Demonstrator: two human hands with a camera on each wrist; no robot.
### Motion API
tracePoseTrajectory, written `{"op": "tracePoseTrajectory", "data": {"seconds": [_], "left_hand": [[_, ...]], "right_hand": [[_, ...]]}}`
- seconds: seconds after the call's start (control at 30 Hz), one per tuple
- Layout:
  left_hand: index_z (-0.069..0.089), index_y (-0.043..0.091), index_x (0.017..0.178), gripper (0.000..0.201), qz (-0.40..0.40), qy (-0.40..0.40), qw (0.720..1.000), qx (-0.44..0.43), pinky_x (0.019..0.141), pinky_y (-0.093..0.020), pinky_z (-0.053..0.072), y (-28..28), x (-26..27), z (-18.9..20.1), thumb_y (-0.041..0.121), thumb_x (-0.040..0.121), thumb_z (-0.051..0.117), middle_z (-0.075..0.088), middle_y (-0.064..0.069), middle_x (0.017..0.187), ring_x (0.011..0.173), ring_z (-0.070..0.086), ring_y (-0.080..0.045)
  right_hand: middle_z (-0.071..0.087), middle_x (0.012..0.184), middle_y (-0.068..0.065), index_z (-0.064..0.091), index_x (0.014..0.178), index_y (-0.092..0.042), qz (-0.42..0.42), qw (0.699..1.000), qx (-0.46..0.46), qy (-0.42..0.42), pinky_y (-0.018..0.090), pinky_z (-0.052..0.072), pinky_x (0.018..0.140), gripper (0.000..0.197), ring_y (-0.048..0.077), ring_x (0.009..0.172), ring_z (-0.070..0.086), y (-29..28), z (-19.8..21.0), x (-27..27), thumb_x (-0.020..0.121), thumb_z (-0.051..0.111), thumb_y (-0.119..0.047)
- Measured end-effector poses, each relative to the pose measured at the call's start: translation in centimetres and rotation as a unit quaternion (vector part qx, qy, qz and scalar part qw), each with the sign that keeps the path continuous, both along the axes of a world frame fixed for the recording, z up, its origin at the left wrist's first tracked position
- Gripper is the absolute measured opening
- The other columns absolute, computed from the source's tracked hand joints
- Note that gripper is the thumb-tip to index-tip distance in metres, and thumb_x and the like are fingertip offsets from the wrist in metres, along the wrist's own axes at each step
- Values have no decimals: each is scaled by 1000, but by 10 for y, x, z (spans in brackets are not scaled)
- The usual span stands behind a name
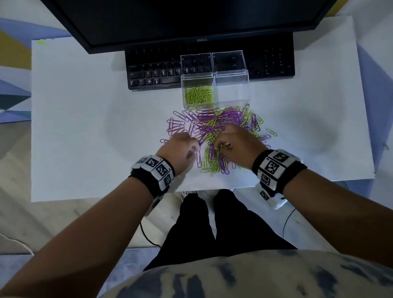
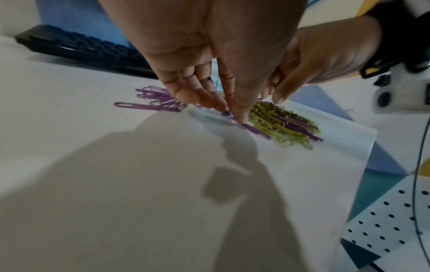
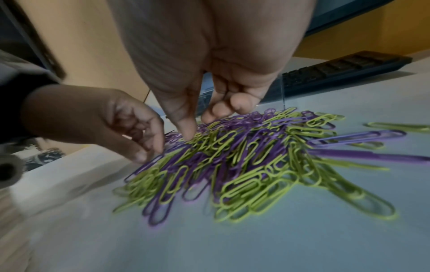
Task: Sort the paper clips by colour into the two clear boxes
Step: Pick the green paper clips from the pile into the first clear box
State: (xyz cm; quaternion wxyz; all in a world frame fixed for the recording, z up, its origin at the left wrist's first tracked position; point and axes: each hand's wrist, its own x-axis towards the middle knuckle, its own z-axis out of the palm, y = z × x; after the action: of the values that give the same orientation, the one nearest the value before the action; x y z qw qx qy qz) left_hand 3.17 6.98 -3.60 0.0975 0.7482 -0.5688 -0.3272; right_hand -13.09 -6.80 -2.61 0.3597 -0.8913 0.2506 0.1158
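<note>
Head view — both hands (image 1: 210, 145) on the clip pile (image 1: 215, 132), mid-table (image 1: 80, 136).

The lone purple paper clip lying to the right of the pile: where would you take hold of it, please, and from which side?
The lone purple paper clip lies flat and apart from the pile. Probably pinch its long wire sides from above, at mid-length, with the right hand, which is nearest; sliding one rounded end up first should help.
</note>
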Motion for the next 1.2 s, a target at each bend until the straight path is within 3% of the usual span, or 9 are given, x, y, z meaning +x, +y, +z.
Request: {"op": "tracePoseTrajectory", "data": {"seconds": [0.23, 0.4, 0.6, 0.67, 0.77, 0.83, 0.97, 1.07, 1.2], "left_hand": [[63, 12, 90, 9, 30, -48, 998, -27, 83, -38, 50, 4, 3, 0, 14, 83, 57, 55, -5, 96, 97, 52, -23], [61, 14, 96, 14, 26, -3, 1000, 14, 89, -35, 44, 8, -16, -8, 24, 86, 60, 52, -4, 103, 104, 46, -20], [60, 8, 86, 7, 88, -12, 995, -37, 83, -39, 47, 11, -5, -7, 8, 79, 60, 57, -9, 95, 96, 51, -29], [59, 10, 84, 10, 80, -2, 996, -26, 86, -39, 46, 9, -7, -3, 17, 78, 63, 55, -6, 94, 97, 50, -26], [58, 11, 93, 35, 24, -8, 999, 23, 89, -37, 45, 7, -18, -3, 40, 76, 68, 54, -6, 100, 101, 48, -24], [57, 9, 101, 44, -4, -31, 998, 48, 90, -38, 44, 6, -27, -4, 45, 78, 67, 53, -8, 105, 104, 47, -24], [57, 9, 101, 32, 7, -18, 999, 29, 90, -35, 42, 6, -34, -6, 36, 85, 62, 53, -8, 108, 105, 47, -24], [58, 7, 101, 24, -1, -27, 999, 17, 93, -35, 41, 3, -34, -8, 28, 91, 56, 55, -10, 108, 105, 48, -25], [55, 3, 112, 30, -40, -90, 995, 0, 94, -36, 41, -2, -37, -9, 24, 97, 41, 53, -12, 116, 109, 48, -27]], "right_hand": [[54, 92, 5, 72, 98, -20, 157, 985, -61, -46, 36, 48, 69, 21, 27, 92, 50, 27, -11, -10, 78, 67, -13], [57, 87, 6, 74, 85, -17, 164, 979, -86, -81, 36, 50, 67, 14, 30, 86, 54, 21, -15, -6, 77, 63, -20], [55, 93, 9, 68, 81, -10, 149, 983, -91, -60, 37, 48, 69, 8, 30, 93, 52, 17, -16, 2, 81, 69, -18], [55, 97, 11, 67, 82, -7, 140, 985, -86, -47, 41, 49, 72, 8, 30, 96, 50, 17, -16, 5, 83, 67, -15], [53, 96, 10, 68, 85, -5, 62, 997, -4, -55, 36, 42, 82, 8, 24, 97, 45, 13, -13, 8, 84, 66, -13], [53, 95, 5, 68, 86, -8, -17, 996, 61, -69, 30, 38, 81, 8, 17, 93, 44, 7, -6, 11, 85, 67, -16], [63, 93, -2, 65, 91, -19, -124, 979, 152, -51, 28, 47, 75, 8, 15, 84, 59, -8, 15, 19, 89, 63, -26], [68, 86, 6, 65, 94, -12, -188, 956, 212, -75, 29, 54, 71, 12, 14, 73, 62, -22, 29, 28, 89, 63, -22], [67, 82, 7, 65, 94, -7, -224, 953, 161, -129, 27, 56, 66, 12, 13, 66, 60, -39, 37, 49, 90, 61, -17]]}}
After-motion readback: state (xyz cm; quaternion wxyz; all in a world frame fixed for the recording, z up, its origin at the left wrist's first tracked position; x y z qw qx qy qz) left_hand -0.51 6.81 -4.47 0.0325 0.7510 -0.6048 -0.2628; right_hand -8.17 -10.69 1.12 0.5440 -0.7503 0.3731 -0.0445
